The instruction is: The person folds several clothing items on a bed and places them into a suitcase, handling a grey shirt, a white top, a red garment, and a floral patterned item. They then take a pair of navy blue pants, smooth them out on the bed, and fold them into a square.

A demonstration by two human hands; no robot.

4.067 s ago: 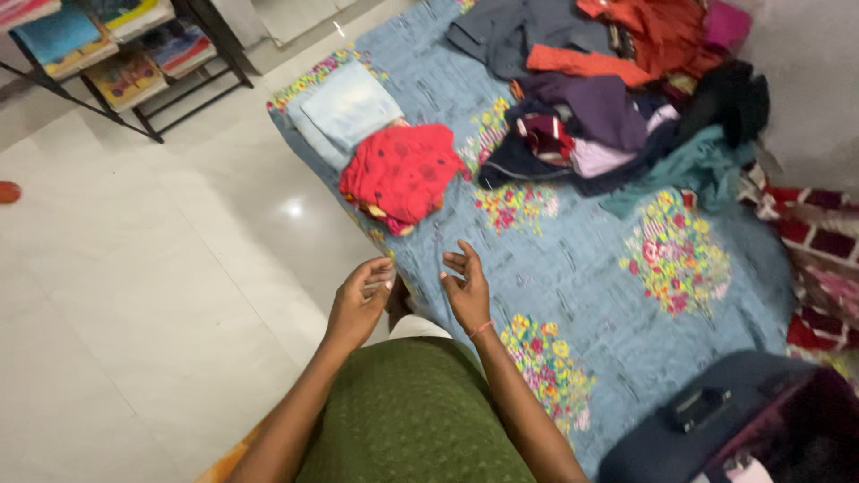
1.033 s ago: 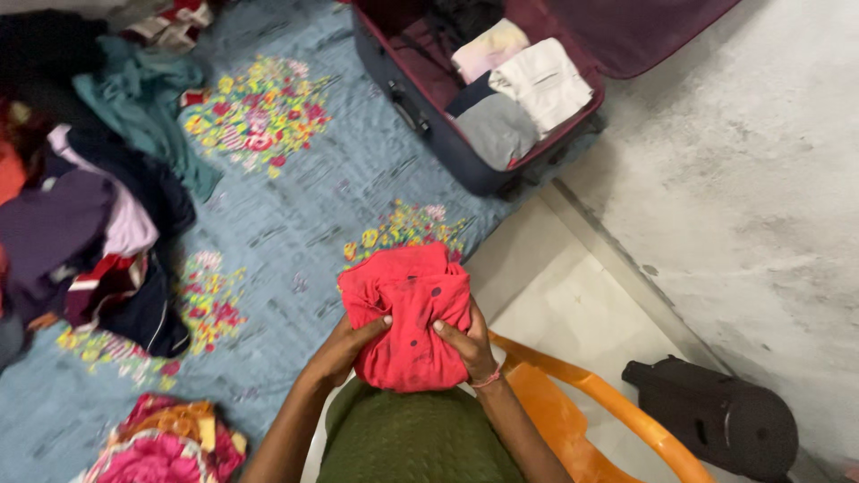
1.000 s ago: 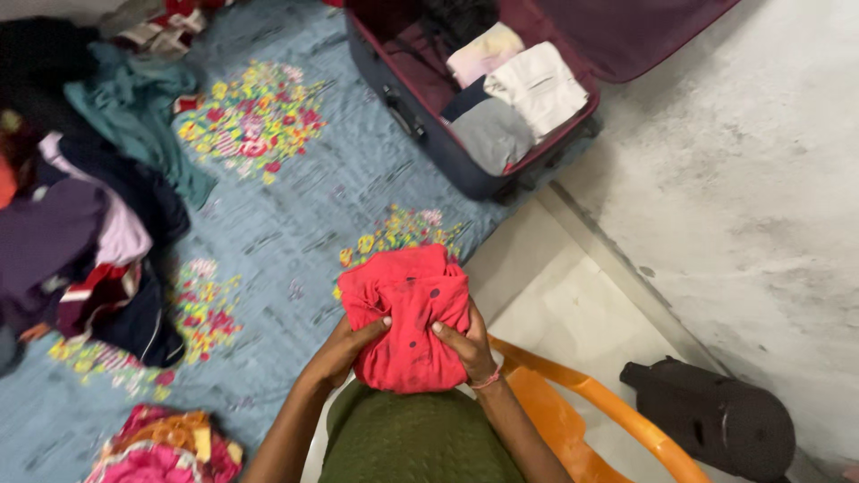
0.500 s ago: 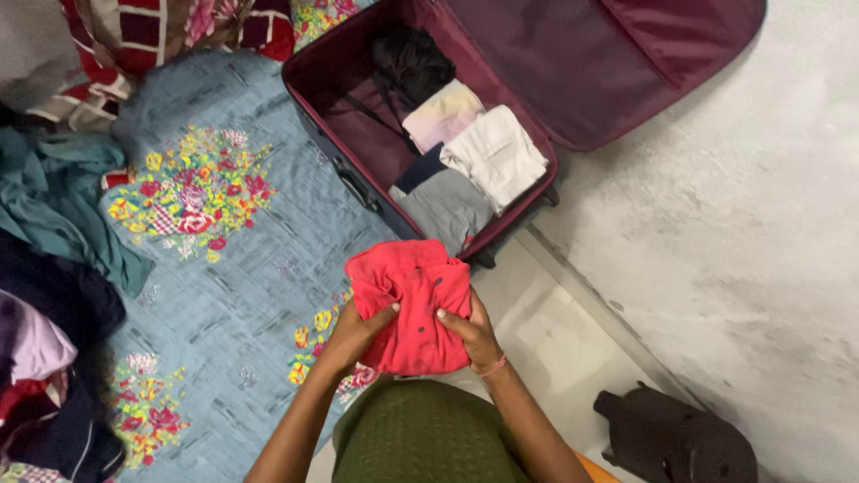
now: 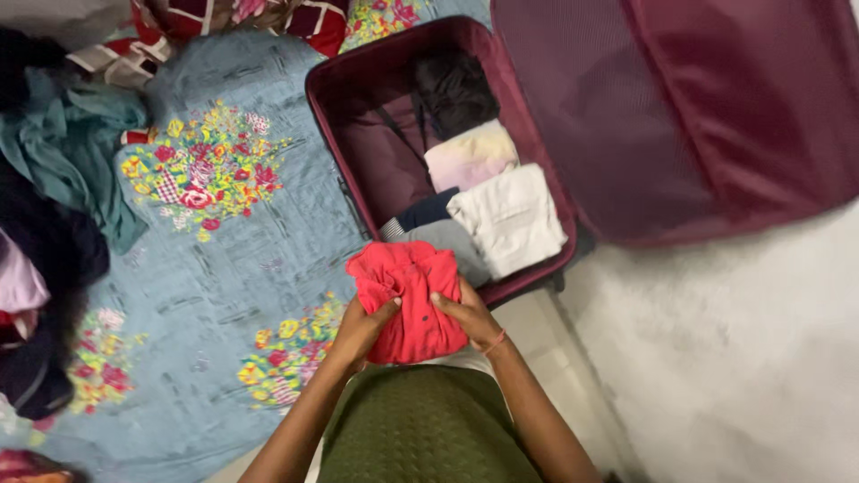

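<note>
Two bare hands clasped a folded red garment [image 5: 407, 300] just above the person's green-clad lap, the left hand [image 5: 362, 326] gripping its edge at about 8 o'clock and the right hand [image 5: 470, 317] pressing its lower side at about 4 o'clock, both grips clenched on the cloth. The bundle sat just beside the near rim of an open maroon suitcase [image 5: 335, 98], which lay at 12 o'clock from it on a blue floral bedspread [image 5: 259, 241]. Inside the case, a white folded garment [image 5: 506, 219], a pale pink folded garment [image 5: 470, 154], a grey folded garment [image 5: 447, 241] and a black bundle [image 5: 452, 85] lay packed against its right wall. The suitcase lid [image 5: 680, 107] stood open at 2 o'clock. Loose clothing, among it a teal cloth [image 5: 85, 143], lay heaped at 9 o'clock.
</note>
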